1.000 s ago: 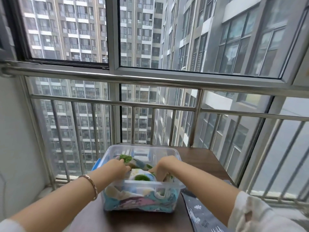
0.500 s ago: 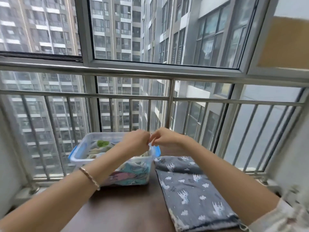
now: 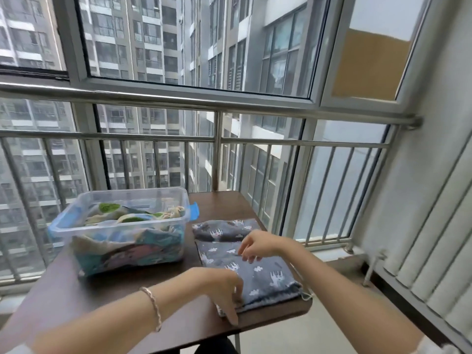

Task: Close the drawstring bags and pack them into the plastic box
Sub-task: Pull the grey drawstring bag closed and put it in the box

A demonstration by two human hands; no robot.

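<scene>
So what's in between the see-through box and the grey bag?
Just a narrow strip of bare brown table lies between the plastic box and the grey bag; the head view shows it.

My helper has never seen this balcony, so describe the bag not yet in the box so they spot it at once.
Find the dark wooden table by the railing, with a clear plastic box of colourful bags on its left side. Right of the box, the grey drawstring bag lies flat on the tabletop. Unlike the others, it is grey with white clouds and animals.
</scene>
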